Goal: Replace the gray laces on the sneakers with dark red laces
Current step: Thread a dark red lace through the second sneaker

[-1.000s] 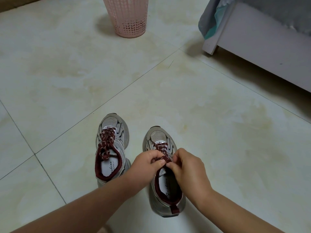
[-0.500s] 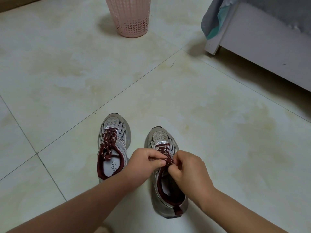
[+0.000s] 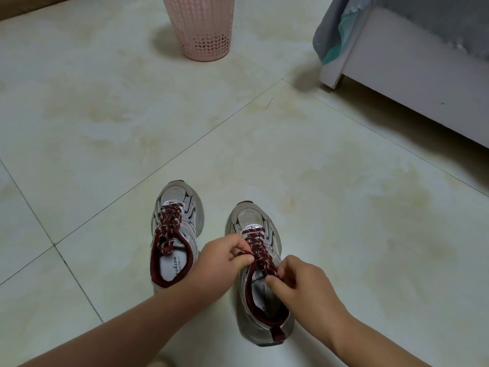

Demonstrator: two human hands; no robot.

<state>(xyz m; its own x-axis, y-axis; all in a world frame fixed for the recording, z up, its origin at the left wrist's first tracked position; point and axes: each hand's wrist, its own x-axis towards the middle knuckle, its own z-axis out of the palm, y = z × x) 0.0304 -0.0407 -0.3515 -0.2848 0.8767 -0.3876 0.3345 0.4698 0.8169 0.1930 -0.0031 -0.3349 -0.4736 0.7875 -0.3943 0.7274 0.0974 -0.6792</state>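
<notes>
Tile floor | pink basket top cropped | lace ends hidden in hands

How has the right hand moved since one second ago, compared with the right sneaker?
Yes. The right hand has drawn back toward the heel of the right sneaker, pulling the dark red lace.

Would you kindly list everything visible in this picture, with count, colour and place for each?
sneakers: two, silver-grey with dark red lining, side by side on the floor, toes pointing away.
dark red laces: one in each sneaker.
basket: one, pink, perforated, top centre.
furniture base: one, white, top right.
cloth: grey and teal, draped over the furniture.
floor: cream tiles.
left hand: pinches lace, right-side sneaker.
right hand: pinches same lace.
</notes>
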